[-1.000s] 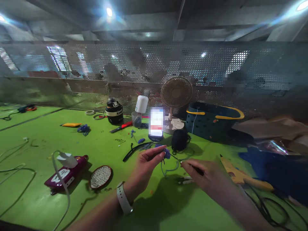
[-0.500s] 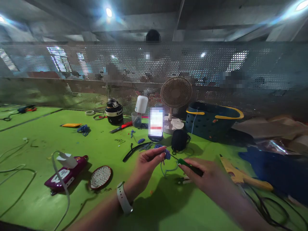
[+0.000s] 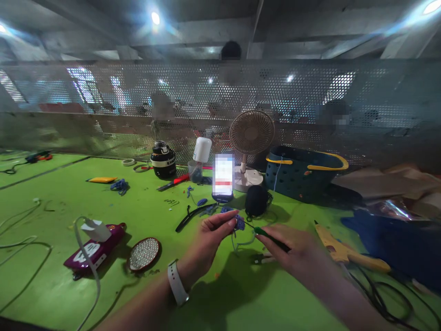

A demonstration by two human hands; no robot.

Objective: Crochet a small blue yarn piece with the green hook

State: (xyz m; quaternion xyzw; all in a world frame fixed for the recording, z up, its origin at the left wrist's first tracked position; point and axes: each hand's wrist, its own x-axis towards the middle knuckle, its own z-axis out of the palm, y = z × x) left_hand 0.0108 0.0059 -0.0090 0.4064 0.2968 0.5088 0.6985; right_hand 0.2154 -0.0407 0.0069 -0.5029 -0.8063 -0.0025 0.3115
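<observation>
Pinched in my left hand (image 3: 218, 232) is a small piece of purple-blue crochet work (image 3: 240, 223), partly covered by the fingers. My right hand (image 3: 287, 246) grips a crochet hook (image 3: 272, 238) by its green handle. The hook's thin metal shaft points left and reaches the crochet piece; its tip is hidden there. A light blue strand of yarn (image 3: 243, 243) loops down below the piece, between the hands. Just behind them lies a dark ball of yarn (image 3: 257, 201). A phone (image 3: 223, 177) with a lit, blurred screen stands upright beyond my left hand.
On the green table (image 3: 138, 303), a purple power strip (image 3: 113, 236) and a round studded disc (image 3: 144, 254) lie left. Right are a yellow glue gun (image 3: 344, 253) with cable and a dark basket (image 3: 299, 174). A fan (image 3: 252, 133) and a flask (image 3: 163, 160) stand behind.
Both hands stay almost in place, with the hook and crochet piece shifting only slightly. Behind the perforated screen, a person's head has moved to the right.
</observation>
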